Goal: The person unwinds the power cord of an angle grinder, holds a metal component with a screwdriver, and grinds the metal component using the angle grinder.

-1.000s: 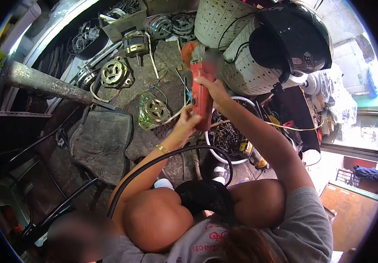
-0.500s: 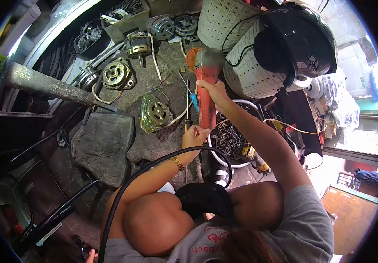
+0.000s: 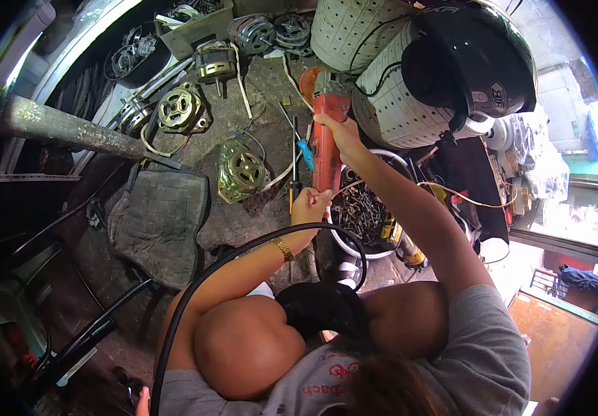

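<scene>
A red angle grinder (image 3: 324,163) points away from me above the stained floor, its metal head and orange disc or guard (image 3: 308,84) at the far end. My right hand (image 3: 341,135) is closed around the body just behind the head. My left hand (image 3: 310,206) has its fingers closed at the rear end, where the black cord (image 3: 243,251) loops across my left arm. Just left of the grinder lie a blue-handled tool (image 3: 305,154) and a screwdriver with an orange and black handle (image 3: 295,195). Farther left on the floor rests a greenish-gold motor (image 3: 242,170).
A white bucket of screws and bolts (image 3: 361,220) stands to the right, with a yellow power tool (image 3: 407,249) by its rim. White perforated drums (image 3: 403,104) and a black helmet (image 3: 469,62) are at upper right. More motors (image 3: 182,108), a grey cushion (image 3: 159,222) and a metal pole (image 3: 73,130) lie left.
The whole view has shifted slightly, so most things sit a little higher in the picture. Both hands stay on the grinder in nearly the same grip.
</scene>
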`<state>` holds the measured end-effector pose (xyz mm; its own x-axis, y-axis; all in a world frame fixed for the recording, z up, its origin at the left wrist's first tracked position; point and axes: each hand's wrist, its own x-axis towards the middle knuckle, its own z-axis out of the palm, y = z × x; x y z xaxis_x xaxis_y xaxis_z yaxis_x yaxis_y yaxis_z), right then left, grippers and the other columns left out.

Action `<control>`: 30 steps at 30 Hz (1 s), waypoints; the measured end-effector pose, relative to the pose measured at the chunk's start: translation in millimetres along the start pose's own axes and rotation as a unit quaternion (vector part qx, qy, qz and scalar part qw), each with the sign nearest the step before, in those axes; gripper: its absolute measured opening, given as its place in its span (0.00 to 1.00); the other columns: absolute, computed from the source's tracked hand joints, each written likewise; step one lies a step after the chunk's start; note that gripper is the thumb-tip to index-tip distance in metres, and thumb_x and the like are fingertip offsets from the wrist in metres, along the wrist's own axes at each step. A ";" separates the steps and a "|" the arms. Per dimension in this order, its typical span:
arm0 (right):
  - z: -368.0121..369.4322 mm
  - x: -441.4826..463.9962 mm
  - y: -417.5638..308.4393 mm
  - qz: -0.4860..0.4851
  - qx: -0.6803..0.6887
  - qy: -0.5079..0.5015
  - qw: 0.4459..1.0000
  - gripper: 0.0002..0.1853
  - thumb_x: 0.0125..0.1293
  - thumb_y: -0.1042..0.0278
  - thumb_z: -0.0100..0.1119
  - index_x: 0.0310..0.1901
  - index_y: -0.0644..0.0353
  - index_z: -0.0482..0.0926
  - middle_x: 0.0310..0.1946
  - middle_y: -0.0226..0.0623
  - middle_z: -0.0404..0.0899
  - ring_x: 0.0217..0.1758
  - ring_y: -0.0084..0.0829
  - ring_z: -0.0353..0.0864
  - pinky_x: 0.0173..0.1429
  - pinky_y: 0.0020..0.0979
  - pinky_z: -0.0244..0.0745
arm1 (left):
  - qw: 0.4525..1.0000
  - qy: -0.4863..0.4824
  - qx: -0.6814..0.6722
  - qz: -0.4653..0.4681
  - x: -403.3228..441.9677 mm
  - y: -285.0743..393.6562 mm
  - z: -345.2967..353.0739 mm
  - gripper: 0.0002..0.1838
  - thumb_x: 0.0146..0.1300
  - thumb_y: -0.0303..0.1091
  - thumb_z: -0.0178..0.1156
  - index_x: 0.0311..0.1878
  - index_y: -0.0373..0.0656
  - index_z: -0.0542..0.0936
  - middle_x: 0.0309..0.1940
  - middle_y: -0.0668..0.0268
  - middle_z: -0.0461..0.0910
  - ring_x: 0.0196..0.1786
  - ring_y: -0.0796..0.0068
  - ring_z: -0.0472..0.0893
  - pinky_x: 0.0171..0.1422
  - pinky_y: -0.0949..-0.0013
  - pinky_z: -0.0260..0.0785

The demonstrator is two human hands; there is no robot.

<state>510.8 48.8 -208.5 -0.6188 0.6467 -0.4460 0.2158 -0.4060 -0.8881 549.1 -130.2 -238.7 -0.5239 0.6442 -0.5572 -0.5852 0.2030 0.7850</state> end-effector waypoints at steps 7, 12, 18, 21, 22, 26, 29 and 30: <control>3.8 8.9 11.8 -0.041 -0.062 0.018 0.997 0.15 0.45 0.64 0.72 0.34 0.61 0.80 0.27 0.33 0.80 0.24 0.25 0.78 0.30 0.28 0.72 | 0.999 -0.007 -0.036 -0.020 5.4 -12.2 3.3 0.13 0.64 0.43 0.59 0.33 0.46 0.68 0.26 0.70 0.77 0.20 0.86 0.70 0.15 0.81 0.55; 1.6 5.4 4.5 -0.018 -0.138 -0.017 0.990 0.16 0.45 0.62 0.72 0.33 0.62 0.81 0.28 0.34 0.81 0.28 0.24 0.79 0.34 0.29 0.72 | 0.972 -0.085 0.154 0.155 12.8 -15.3 -22.2 0.14 0.56 0.38 0.65 0.31 0.41 0.71 0.24 0.69 0.76 0.22 0.77 0.72 0.30 0.73 0.66; -24.6 1.7 -13.3 -0.020 -0.249 -0.058 0.967 0.20 0.44 0.60 0.72 0.36 0.65 0.82 0.29 0.37 0.82 0.29 0.26 0.80 0.34 0.28 0.74 | 0.888 0.092 0.439 0.102 31.7 -28.6 -63.3 0.28 0.46 0.43 0.71 0.44 0.37 0.69 0.39 0.51 0.76 0.40 0.52 0.79 0.46 0.58 0.70; -29.4 -4.1 -14.4 -0.015 -0.283 -0.071 0.957 0.23 0.43 0.58 0.73 0.38 0.66 0.81 0.30 0.38 0.82 0.30 0.27 0.81 0.35 0.28 0.74 | 0.853 0.045 0.505 0.123 52.8 -49.3 -76.3 0.24 0.51 0.39 0.64 0.46 0.36 0.68 0.41 0.44 0.76 0.44 0.43 0.77 0.47 0.52 0.69; -30.7 -5.1 -16.2 -0.036 -0.321 -0.071 0.944 0.25 0.42 0.56 0.73 0.38 0.67 0.81 0.30 0.38 0.82 0.32 0.28 0.81 0.39 0.29 0.75 | 0.876 0.058 0.468 0.101 53.6 -47.2 -80.2 0.22 0.52 0.39 0.63 0.44 0.35 0.69 0.39 0.43 0.76 0.43 0.42 0.77 0.46 0.51 0.68; -40.9 -2.1 -14.1 -0.020 -0.343 -0.085 0.935 0.32 0.40 0.54 0.73 0.42 0.72 0.77 0.36 0.45 0.81 0.40 0.32 0.80 0.46 0.32 0.74 | 0.926 0.130 0.352 0.052 39.2 -47.0 -93.4 0.14 0.57 0.36 0.54 0.41 0.36 0.69 0.30 0.46 0.77 0.35 0.48 0.78 0.38 0.53 0.67; -45.5 1.6 -10.8 -0.063 -0.351 -0.099 0.929 0.38 0.40 0.53 0.74 0.48 0.74 0.73 0.42 0.48 0.79 0.44 0.33 0.79 0.50 0.31 0.72 | 0.939 0.126 0.319 0.035 12.1 -41.4 -100.3 0.14 0.58 0.37 0.54 0.41 0.37 0.69 0.25 0.52 0.76 0.30 0.58 0.77 0.34 0.58 0.66; -48.5 4.4 -7.4 -0.060 -0.351 -0.099 0.929 0.38 0.40 0.53 0.74 0.48 0.74 0.73 0.42 0.48 0.79 0.44 0.33 0.79 0.50 0.31 0.72 | 0.943 0.122 0.300 0.073 -0.4 -30.5 -100.4 0.15 0.59 0.39 0.55 0.41 0.38 0.68 0.23 0.56 0.75 0.27 0.64 0.76 0.32 0.60 0.65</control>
<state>543.1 85.9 -209.3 -0.7825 0.5002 -0.3707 0.5321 0.2280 -0.8154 505.0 -210.7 -289.6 -0.7421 0.5230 -0.4193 -0.0790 0.5529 0.8295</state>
